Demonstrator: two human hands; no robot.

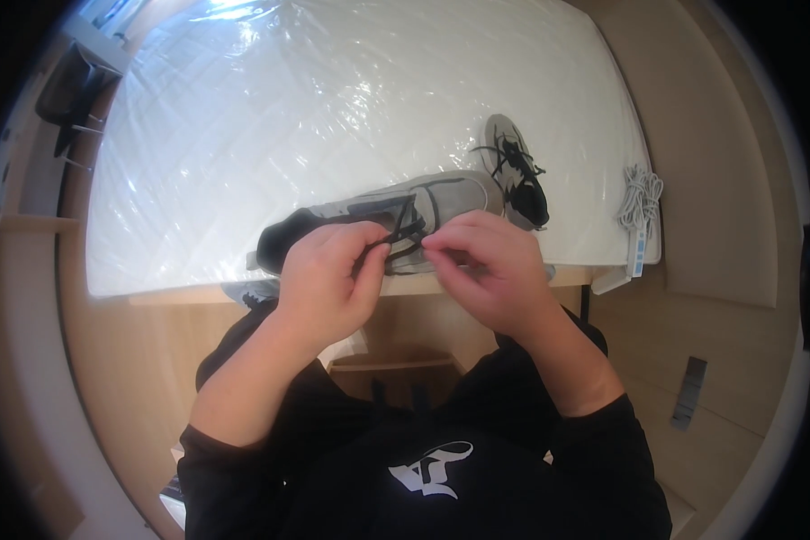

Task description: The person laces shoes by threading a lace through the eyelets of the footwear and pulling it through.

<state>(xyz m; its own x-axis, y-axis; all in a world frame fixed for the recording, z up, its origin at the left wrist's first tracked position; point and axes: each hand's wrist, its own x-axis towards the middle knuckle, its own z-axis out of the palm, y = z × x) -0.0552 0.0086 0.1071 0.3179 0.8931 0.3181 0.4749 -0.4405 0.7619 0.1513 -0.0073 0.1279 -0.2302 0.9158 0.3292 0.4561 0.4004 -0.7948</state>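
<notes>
A grey sneaker [457, 192] lies near the front edge of the plastic-covered mattress, its toe to the right and its black heel to the left. Black shoelaces [405, 223] cross its tongue. My left hand [334, 273] pinches a black lace between thumb and index finger, at the laced part. Close beside it, my right hand [489, 270] has its thumb and index finger together on the lace at the other side of the knot area. A second grey and black sneaker [509, 158] rests just beyond the first one's toe, with its black laces loosely spread.
The mattress [243, 148] is wrapped in clear plastic. At its right edge lie a bundled white cable [640, 199] and a power strip [638, 253]. A black chair [71, 88] stands at the far left. Below the mattress edge, part of another shoe [248, 293] shows.
</notes>
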